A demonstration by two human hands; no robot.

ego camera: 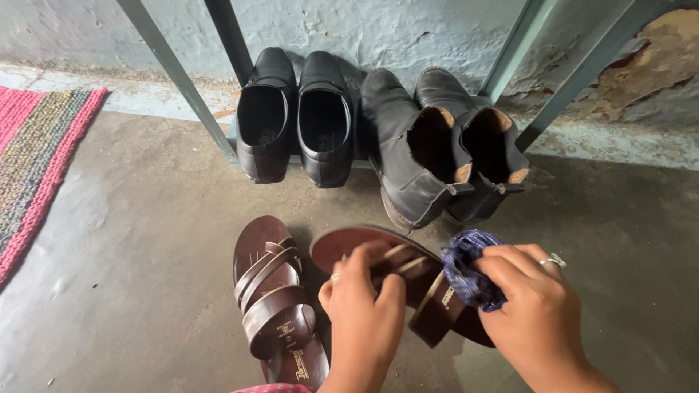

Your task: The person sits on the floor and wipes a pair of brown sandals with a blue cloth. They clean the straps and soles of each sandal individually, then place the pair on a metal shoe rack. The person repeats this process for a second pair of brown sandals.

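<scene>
My left hand (362, 306) grips a brown strapped sandal (342, 247), holding it tilted above the floor. My right hand (531, 306), with a ring on one finger, holds a crumpled dark blue cloth (466, 273) pressed against the sandal's straps. The matching brown sandal (273, 298) lies flat on the floor just left of my left hand.
A pair of black slip-on shoes (295, 116) and a pair of black ankle boots (437, 138) stand against the pale blue wall, between slanted grey metal legs (182, 80). A pink and striped woven mat (33, 153) lies at the left on the concrete floor (138, 240).
</scene>
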